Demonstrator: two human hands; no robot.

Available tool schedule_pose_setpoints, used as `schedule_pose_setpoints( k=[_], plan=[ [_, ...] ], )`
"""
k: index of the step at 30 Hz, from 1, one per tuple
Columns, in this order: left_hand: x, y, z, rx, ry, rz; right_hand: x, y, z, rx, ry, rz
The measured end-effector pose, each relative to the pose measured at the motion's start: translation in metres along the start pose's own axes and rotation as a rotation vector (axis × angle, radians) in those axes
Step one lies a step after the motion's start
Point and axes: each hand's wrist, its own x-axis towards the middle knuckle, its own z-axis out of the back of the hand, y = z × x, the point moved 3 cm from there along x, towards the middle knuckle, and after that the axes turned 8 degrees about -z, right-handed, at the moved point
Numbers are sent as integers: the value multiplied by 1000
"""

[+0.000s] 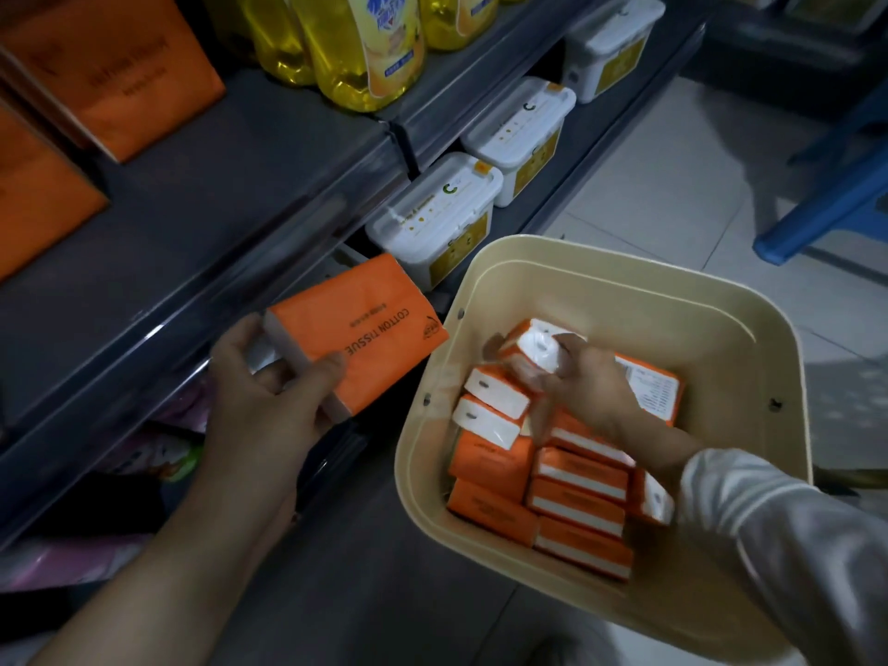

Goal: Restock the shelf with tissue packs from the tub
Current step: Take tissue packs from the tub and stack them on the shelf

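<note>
Left hand [269, 391] grips an orange plastic-wrapped tissue pack [355, 329] mid-frame, right hand [584, 384] clutches a second pack [538, 349] inside the beige plastic tub [624, 300], and either slick wrapper could slip free.

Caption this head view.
Left hand holds an orange tissue pack; right hand grips a second pack in the beige plastic tub.

The dark grey metal shelf [230, 194] carries translucent yellow plastic detergent bottles [365, 50]. Left of the bottles stand large orange packs [120, 74]. Below the bottles, white lidded plastic boxes [442, 218] line the lower board [620, 132].
</note>
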Motion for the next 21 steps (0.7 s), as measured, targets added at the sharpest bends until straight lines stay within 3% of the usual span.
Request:
schedule_pose_setpoints(
  k=[4, 8, 11, 17, 21],
  plan=[
    [-9, -10, -1, 46, -62, -3, -22, 33, 54, 452, -73, 0],
    [-26, -22, -7, 144, 104, 37, -65, 77, 104, 907, -38, 6],
    [-43, -42, -12, 48, 154, 61, -102, 118, 134, 856, -145, 258],
    [-62, -80, 8, -253, 140, 152, -166, 189, 124, 294, -250, 900],
    [-66, -98, 34, -289, 40, 164, -184, 220, 104, 257, -177, 975]
  ],
)
